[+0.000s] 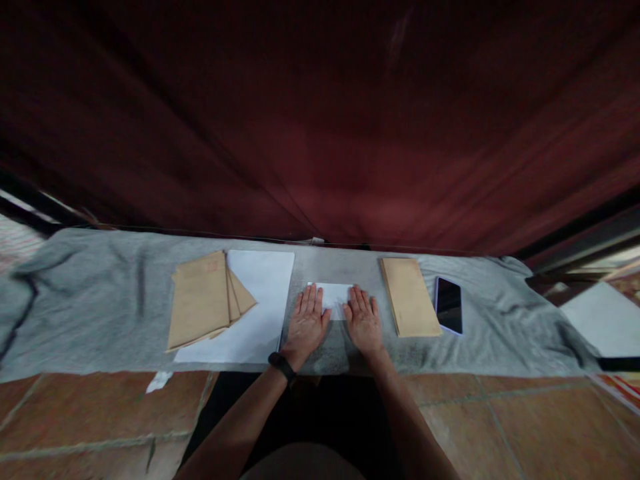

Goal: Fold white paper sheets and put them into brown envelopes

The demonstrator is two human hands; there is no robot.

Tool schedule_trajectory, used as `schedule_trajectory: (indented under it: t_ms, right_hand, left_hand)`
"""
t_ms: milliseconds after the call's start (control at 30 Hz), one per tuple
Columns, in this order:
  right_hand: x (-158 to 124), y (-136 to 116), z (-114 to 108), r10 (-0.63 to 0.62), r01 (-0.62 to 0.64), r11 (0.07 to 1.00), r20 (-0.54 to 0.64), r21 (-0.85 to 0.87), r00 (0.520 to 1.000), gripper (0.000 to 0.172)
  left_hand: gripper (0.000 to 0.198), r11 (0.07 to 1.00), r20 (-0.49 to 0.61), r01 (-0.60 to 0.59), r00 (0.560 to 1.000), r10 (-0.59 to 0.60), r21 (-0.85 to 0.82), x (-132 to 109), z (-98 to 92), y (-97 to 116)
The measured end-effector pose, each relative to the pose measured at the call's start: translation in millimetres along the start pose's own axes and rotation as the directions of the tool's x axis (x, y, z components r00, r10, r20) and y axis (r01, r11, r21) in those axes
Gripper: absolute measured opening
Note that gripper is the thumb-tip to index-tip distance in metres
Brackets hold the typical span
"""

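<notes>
A small white piece of paper, which looks folded, lies on the grey cloth right in front of me. My left hand rests flat on its left end, fingers stretched out and pointing away from me. Over the right end lies my right hand, also flat with its fingers extended. Both palms face down, and the paper's two side edges are partly hidden under them. Neither hand grasps anything.
To the left, several brown envelopes overlap a stack of white paper sheets. At right sit a pile of brown envelopes and a phone. A dark red curtain hangs behind the cloth. Tiled floor shows in front.
</notes>
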State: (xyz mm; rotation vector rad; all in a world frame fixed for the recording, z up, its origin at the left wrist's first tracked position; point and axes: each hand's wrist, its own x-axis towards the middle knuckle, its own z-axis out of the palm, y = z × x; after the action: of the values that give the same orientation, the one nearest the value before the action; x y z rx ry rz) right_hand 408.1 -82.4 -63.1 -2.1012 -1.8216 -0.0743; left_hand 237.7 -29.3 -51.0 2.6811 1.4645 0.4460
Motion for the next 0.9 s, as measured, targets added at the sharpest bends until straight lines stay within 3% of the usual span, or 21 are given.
schedule_trajectory:
  t_ms: [200, 367, 467, 600, 767, 900]
  right_hand:
    - [-2, 1, -3, 0.006, -0.006, 1.000, -0.025, 0.003, 1.000, 0.053]
    - [-10, 6, -11, 0.030, -0.018, 0.993, -0.100, 0.115, 0.994, 0.045]
    - [-25, 10, -15, -0.003, 0.027, 0.984, -0.136, 0.177, 0.991, 0.042]
    - [-45, 10, -20, -0.075, 0.091, 0.980, -0.097, 0.180, 0.992, 0.041]
    - [-49, 7, -23, -0.080, 0.090, 0.982, -0.066, 0.163, 0.995, 0.042]
    - [-46, 7, -23, -0.064, 0.075, 0.981, -0.070, 0.179, 0.995, 0.041]
  left_hand:
    - [0.059, 0.999, -0.002, 0.037, 0.999, -0.037, -0.016, 6, -3.0, 8]
    - [0.049, 0.985, 0.038, -0.142, 0.988, 0.146, -0.092, 15, -8.8, 24]
    - [0.048, 0.978, 0.072, -0.183, 0.979, 0.191, -0.100, 20, -10.3, 29]
    - [0.047, 0.979, 0.089, -0.185, 0.977, 0.192, -0.087, 24, -10.7, 32]
    - [0.046, 0.939, 0.073, -0.313, 0.943, 0.325, -0.139, 25, -6.1, 41]
    - [0.047, 0.954, 0.073, -0.270, 0.957, 0.281, -0.133, 34, 0.5, 46]
